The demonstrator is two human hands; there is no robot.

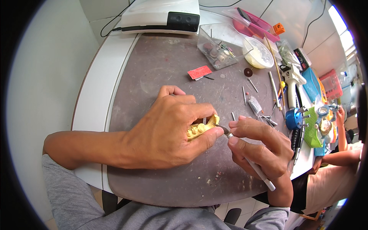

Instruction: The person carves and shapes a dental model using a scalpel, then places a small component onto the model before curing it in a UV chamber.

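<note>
My left hand [172,124] is closed around a yellow plaster dental model [197,130], with the thumb along its near side and the fingers over the far side. A row of tooth shapes shows between them. My right hand [264,147] grips a slim craft knife [260,174] like a pen, its silver handle slanting down to the right. The knife's dark blade meets the right end of the model, close to my left thumb tip. My palm hides the rest of the model.
A white machine [161,17] stands at the back left. Behind my hands are a red sanding piece [199,72], a clear bin of burs [216,46] and a round tub [258,53]. Loose tools, a blue clamp-like device [294,119] and a green basket [313,130] line the right; another person sits beyond.
</note>
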